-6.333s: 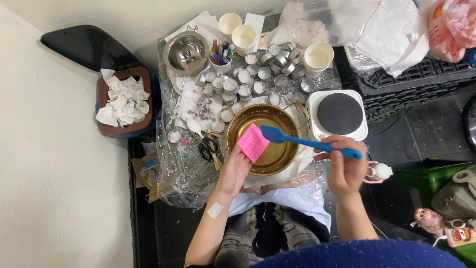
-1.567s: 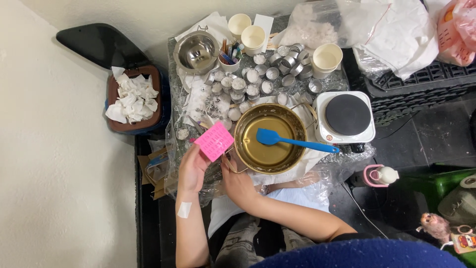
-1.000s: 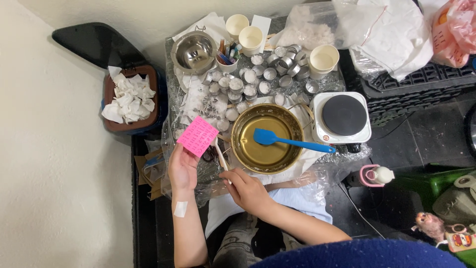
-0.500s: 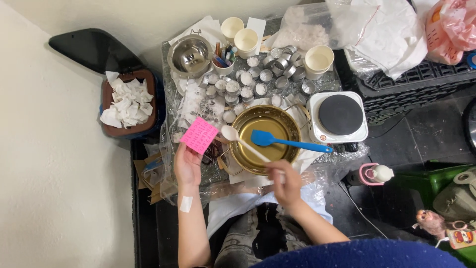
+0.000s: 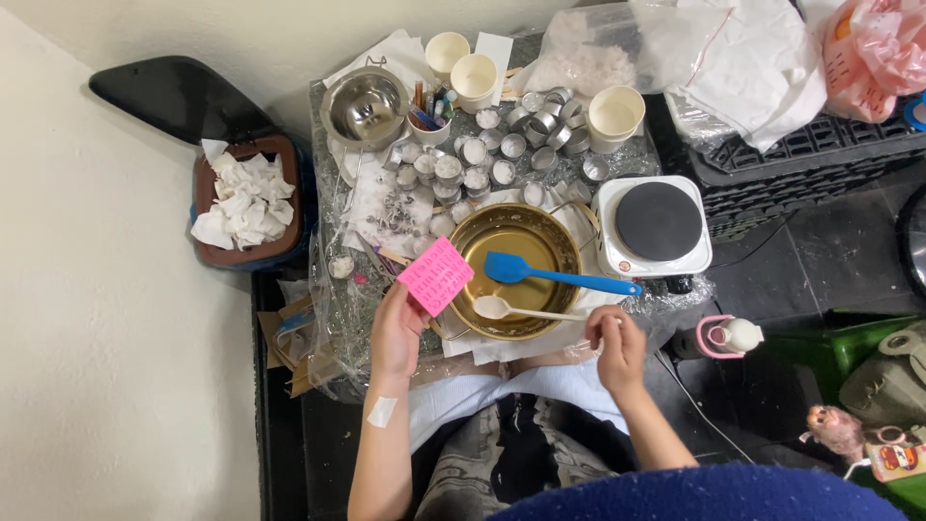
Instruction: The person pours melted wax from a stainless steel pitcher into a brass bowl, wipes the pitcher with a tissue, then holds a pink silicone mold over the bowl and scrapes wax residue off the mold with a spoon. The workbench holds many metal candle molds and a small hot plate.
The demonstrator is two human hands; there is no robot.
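My left hand (image 5: 397,330) holds a pink square silicone mould (image 5: 436,276) at the left rim of a gold pot (image 5: 550,238) with liquid in it. My right hand (image 5: 615,343) grips the handle of a white spoon (image 5: 521,310) whose bowl lies over the pot's near edge. A blue spatula (image 5: 555,276) rests across the pot, its handle pointing right.
A white hot plate (image 5: 656,227) stands right of the pot. Several small metal cups (image 5: 482,159), a steel bowl (image 5: 365,106), paper cups (image 5: 475,77) and a pen holder fill the back. A bin with tissues (image 5: 243,201) sits left; plastic bags lie far right.
My right hand let go of the spatula, which now rests across the pot, and took up the white spoon. My left hand swung the pink mould out left and back to the pot's rim.
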